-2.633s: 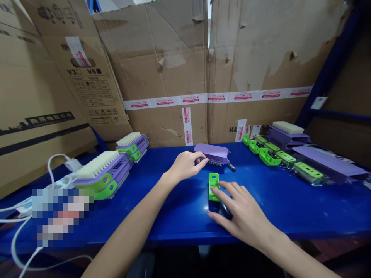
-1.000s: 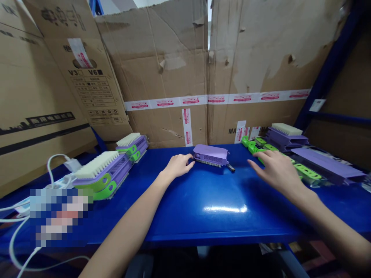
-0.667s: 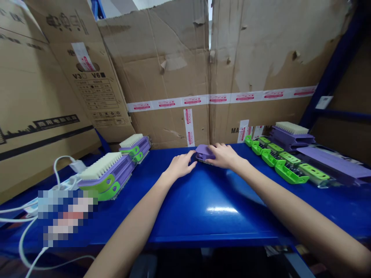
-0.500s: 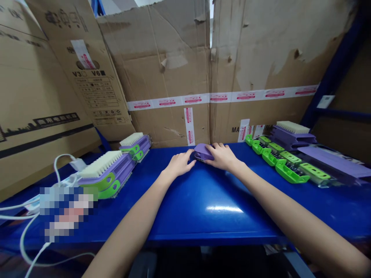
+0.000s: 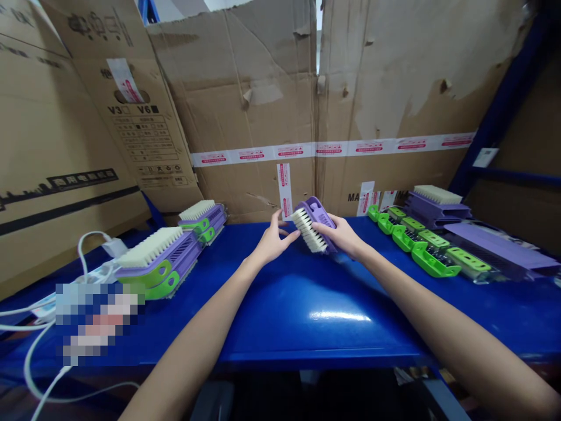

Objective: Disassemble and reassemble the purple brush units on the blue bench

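A purple brush body (image 5: pixel 314 222) with white bristles is lifted off the blue table (image 5: pixel 307 304) near its back edge, tilted so the bristles face me. My right hand (image 5: pixel 344 237) grips its lower right end from behind. My left hand (image 5: pixel 274 240) touches its left end, fingers curled around the bristle edge.
Finished purple brushes with green handles (image 5: pixel 162 263) lie at the left, more (image 5: pixel 202 219) behind them. A row of green handles (image 5: pixel 432 251) and purple parts (image 5: pixel 436 204) sits at the right. White cables (image 5: pixel 52 304) trail at the left. Cardboard boxes (image 5: pixel 263 105) wall the back.
The brush body lay bristles-down on the table; both hands have closed on it, raised it and turned it bristles toward me. Earlier my right hand left a green handle and swung over.
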Motion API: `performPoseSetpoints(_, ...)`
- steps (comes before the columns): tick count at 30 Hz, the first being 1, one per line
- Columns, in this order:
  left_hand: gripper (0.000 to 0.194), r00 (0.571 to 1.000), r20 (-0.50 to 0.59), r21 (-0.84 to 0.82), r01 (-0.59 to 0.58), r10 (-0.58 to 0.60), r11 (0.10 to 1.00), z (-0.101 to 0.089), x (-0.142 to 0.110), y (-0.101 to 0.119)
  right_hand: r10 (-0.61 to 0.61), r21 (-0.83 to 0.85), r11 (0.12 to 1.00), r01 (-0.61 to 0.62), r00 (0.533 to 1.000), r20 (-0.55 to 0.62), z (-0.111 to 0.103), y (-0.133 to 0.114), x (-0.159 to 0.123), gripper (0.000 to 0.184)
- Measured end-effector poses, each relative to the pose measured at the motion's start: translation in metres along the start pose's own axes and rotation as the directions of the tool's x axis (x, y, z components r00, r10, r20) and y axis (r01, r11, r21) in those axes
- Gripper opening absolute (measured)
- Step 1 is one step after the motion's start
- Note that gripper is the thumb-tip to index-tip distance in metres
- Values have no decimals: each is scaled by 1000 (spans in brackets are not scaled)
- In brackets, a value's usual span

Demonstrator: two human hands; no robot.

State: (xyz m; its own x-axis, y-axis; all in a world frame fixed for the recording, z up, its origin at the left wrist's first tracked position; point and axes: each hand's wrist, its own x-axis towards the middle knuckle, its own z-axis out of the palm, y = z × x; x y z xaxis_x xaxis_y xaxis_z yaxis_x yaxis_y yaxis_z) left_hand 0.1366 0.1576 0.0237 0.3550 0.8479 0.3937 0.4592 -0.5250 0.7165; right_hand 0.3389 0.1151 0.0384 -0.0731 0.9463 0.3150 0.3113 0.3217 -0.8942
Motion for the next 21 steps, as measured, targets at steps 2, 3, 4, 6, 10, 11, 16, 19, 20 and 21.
performPoseSetpoints(2,79,998,45,-246,54,-45,968,3,1,3,103,293,946,-140,985,137,5,-1,-2,45)
performPoseSetpoints(3,74,996,75,-341,78,-55,937,5,1,4,147,375,900,-220,966,214,7,-1,-3,44)
performPoseSetpoints(4,69,992,109,-415,104,-64,904,6,0,6,185,421,859,-292,943,276,10,0,-4,42)
performPoseSetpoints(6,59,980,179,-511,171,-90,843,8,-2,8,237,459,802,-383,909,344,16,3,-5,41)
performPoseSetpoints(10,56,959,221,-574,277,-180,771,9,-4,9,259,484,786,-384,916,305,22,10,-2,39)
performPoseSetpoints(11,56,957,210,-569,286,-200,771,9,-5,10,256,475,800,-366,925,281,22,12,-1,39)
performPoseSetpoints(16,55,943,154,-497,333,-296,801,9,-4,14,268,328,896,-300,953,139,19,20,4,55)
performPoseSetpoints(19,56,918,130,-470,390,-375,792,10,-3,15,191,128,974,-188,981,-14,20,23,4,66)
performPoseSetpoints(20,56,908,126,-468,409,-399,783,10,-3,14,136,48,990,-133,989,-62,21,23,4,67)
performPoseSetpoints(21,57,899,122,-469,425,-420,774,11,-3,14,76,-29,996,-80,992,-98,23,23,3,67)
